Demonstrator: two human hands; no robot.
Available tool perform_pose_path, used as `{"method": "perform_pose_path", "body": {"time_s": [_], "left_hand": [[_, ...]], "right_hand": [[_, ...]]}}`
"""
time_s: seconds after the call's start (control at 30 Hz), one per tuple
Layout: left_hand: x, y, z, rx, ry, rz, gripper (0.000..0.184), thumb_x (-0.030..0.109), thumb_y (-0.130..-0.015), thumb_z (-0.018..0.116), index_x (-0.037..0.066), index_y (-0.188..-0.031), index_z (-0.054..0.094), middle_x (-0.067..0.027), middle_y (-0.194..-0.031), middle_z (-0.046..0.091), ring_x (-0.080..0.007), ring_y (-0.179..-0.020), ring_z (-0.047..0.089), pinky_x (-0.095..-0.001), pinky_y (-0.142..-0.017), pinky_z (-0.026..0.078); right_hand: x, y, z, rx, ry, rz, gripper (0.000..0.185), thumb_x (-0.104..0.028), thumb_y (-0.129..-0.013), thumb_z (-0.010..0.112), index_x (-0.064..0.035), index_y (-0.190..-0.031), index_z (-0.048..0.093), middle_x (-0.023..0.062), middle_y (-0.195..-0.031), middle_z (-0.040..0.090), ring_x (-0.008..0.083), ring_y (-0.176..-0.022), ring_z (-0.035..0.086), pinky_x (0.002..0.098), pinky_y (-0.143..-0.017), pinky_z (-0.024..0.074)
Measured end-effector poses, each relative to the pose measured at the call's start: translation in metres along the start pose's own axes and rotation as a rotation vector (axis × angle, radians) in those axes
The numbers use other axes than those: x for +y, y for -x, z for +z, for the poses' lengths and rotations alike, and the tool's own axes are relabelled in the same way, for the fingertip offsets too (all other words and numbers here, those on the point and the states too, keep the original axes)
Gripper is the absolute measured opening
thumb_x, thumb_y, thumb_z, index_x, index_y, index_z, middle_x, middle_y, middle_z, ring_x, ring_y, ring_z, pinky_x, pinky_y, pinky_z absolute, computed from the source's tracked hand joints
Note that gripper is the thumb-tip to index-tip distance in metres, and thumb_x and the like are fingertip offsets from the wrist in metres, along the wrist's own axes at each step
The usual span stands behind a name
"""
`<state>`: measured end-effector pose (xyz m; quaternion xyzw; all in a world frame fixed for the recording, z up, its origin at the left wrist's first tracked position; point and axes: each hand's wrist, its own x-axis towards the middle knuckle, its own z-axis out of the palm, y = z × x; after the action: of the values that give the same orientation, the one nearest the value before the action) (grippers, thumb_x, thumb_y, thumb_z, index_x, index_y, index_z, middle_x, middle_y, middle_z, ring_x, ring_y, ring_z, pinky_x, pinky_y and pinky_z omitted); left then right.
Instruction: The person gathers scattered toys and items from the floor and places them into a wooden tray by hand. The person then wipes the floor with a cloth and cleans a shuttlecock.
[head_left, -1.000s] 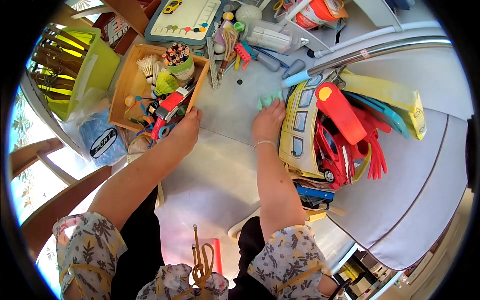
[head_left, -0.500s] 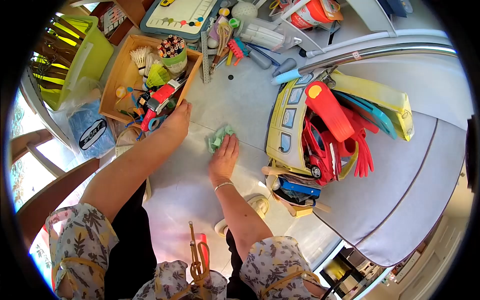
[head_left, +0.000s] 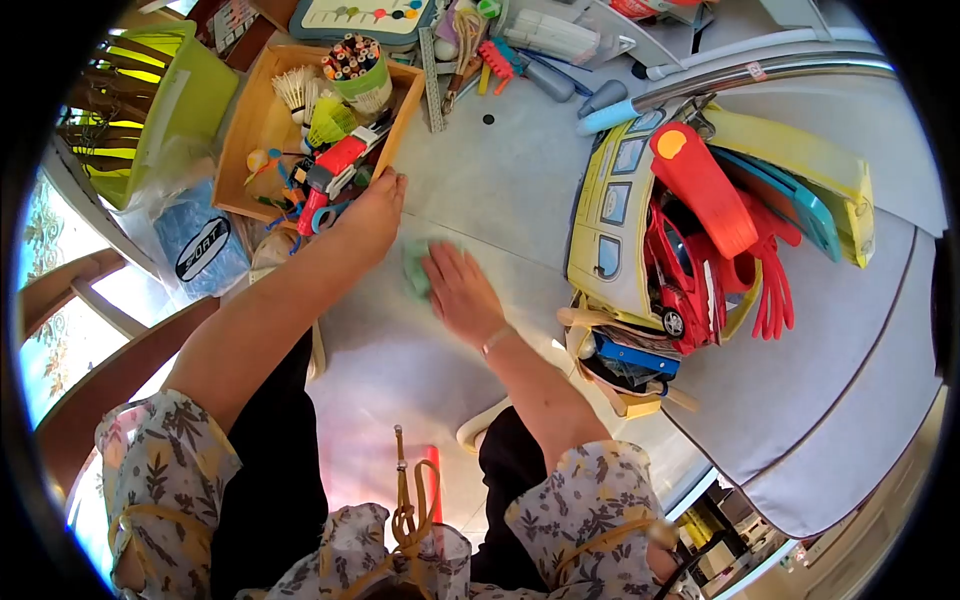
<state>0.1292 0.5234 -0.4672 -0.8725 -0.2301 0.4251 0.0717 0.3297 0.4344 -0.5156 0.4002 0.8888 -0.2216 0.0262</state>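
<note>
My left hand (head_left: 376, 215) is at the near right corner of a shallow wooden box (head_left: 405, 100), its fingers closed on the edge. Inside the box lie a red and white toy truck (head_left: 335, 165), shuttlecocks (head_left: 293, 92), a tub of colored pencils (head_left: 365, 85) and small toys. My right hand (head_left: 465, 292) presses a crumpled light green cloth (head_left: 414, 268) against the grey tiled floor (head_left: 440, 200). The fingers reach over the cloth and hide part of it; the hand is slightly blurred.
A yellow bus-shaped bin (head_left: 610, 220) on the right holds a red toy car (head_left: 685, 265) and red gloves (head_left: 772, 290). Left stand a green basket (head_left: 185, 100) and a bagged blue item (head_left: 205, 245). A metal pole (head_left: 740, 75) and small items lie at the back.
My right hand has swept the green cloth left and a little toward me across the floor. My left hand stays at the box corner. The whole view has shifted slightly.
</note>
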Motion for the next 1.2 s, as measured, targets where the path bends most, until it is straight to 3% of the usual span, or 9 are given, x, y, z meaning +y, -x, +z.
{"method": "perform_pose_path", "body": {"time_s": [0.17,0.23,0.37,0.57,0.83,0.93,1.0,1.1,1.2], "left_hand": [[0.013,-0.009,0.008,0.154,0.19,-0.155,0.048,0.022,-0.089,0.049,0.004,-0.133,0.051,-0.0192,-0.145,0.039,-0.0347,-0.134,0.038,-0.0471,-0.112,0.023],[0.018,-0.027,0.002,0.277,0.392,-0.272,0.049,0.019,-0.086,0.053,0.006,-0.133,0.049,-0.0168,-0.145,0.04,-0.0327,-0.133,0.039,-0.0459,-0.11,0.027],[0.027,-0.07,-0.057,0.575,0.878,-0.046,0.071,0.003,-0.073,0.065,0.01,-0.139,0.04,-0.0055,-0.147,0.038,-0.0226,-0.134,0.038,-0.0423,-0.103,0.038],[0.012,-0.146,-0.138,0.54,0.808,-0.106,0.072,0.008,-0.077,0.063,0.011,-0.144,0.036,-0.0054,-0.153,0.029,-0.0244,-0.139,0.032,-0.0438,-0.107,0.035],[0.009,-0.158,-0.124,0.48,0.56,-0.007,0.059,0.018,-0.086,0.055,0.014,-0.143,0.04,-0.0053,-0.152,0.032,-0.0258,-0.136,0.035,-0.0472,-0.106,0.035],[0.021,-0.162,-0.131,0.588,0.385,-0.019,0.046,0.02,-0.085,0.056,0.012,-0.13,0.055,-0.0082,-0.14,0.046,-0.0263,-0.127,0.044,-0.0466,-0.101,0.037],[0.027,-0.161,-0.131,0.571,0.432,0.007,0.029,0.021,-0.078,0.06,0.009,-0.103,0.069,-0.008,-0.115,0.06,-0.0248,-0.106,0.055,-0.0402,-0.089,0.045],[0.033,-0.159,-0.111,0.74,0.466,0.151,0.016,0.02,-0.069,0.063,0.008,-0.079,0.071,-0.0056,-0.089,0.061,-0.0216,-0.087,0.058,-0.034,-0.069,0.05],[0.038,-0.152,-0.101,0.718,0.508,0.108,0.01,0.017,-0.069,0.065,0.012,-0.074,0.073,-0.0049,-0.086,0.064,-0.0255,-0.085,0.062,-0.0348,-0.061,0.052]], "right_hand": [[0.024,0.063,0.0,-0.184,-0.009,0.256,0.06,-0.024,-0.088,0.059,-0.0064,-0.141,0.037,0.0131,-0.149,0.031,0.029,-0.139,0.027,0.0428,-0.113,0.0272],[0.032,0.06,0.009,0.218,-0.034,0.364,0.06,-0.019,-0.084,0.058,-0.0029,-0.139,0.038,0.0178,-0.145,0.035,0.0359,-0.134,0.033,0.0475,-0.11,0.029],[0.039,0.046,0.019,0.362,-0.046,0.458,0.062,-0.016,-0.083,0.058,-0.002,-0.14,0.036,0.0176,-0.145,0.034,0.037,-0.133,0.033,0.0486,-0.111,0.0283],[0.041,0.046,0.014,0.329,-0.118,0.476,0.063,-0.018,-0.083,0.06,-0.0054,-0.14,0.037,0.0141,-0.146,0.035,0.0334,-0.136,0.032,0.0488,-0.109,0.0313],[0.042,0.047,0.021,0.391,-0.108,0.446,0.062,-0.016,-0.081,0.059,-0.0027,-0.138,0.039,0.0158,-0.142,0.038,0.0357,-0.132,0.035,0.0458,-0.111,0.0304],[0.043,0.047,0.022,0.399,-0.086,0.443,0.063,-0.017,-0.081,0.058,-0.0025,-0.139,0.038,0.0158,-0.142,0.038,0.0357,-0.132,0.036,0.0456,-0.111,0.0299],[0.042,0.047,0.024,0.406,-0.074,0.435,0.063,-0.017,-0.081,0.058,-0.0024,-0.139,0.038,0.0159,-0.143,0.038,0.0358,-0.132,0.036,0.0455,-0.111,0.0296],[0.043,0.046,0.024,0.414,-0.094,0.414,0.063,-0.017,-0.081,0.058,-0.0019,-0.139,0.038,0.0163,-0.144,0.036,0.0361,-0.131,0.036,0.0454,-0.111,0.0295],[0.042,0.048,0.025,0.365,-0.067,0.453,0.063,-0.017,-0.081,0.059,-0.0015,-0.139,0.038,0.0175,-0.143,0.036,0.0368,-0.131,0.036,0.0458,-0.11,0.0301]]}}
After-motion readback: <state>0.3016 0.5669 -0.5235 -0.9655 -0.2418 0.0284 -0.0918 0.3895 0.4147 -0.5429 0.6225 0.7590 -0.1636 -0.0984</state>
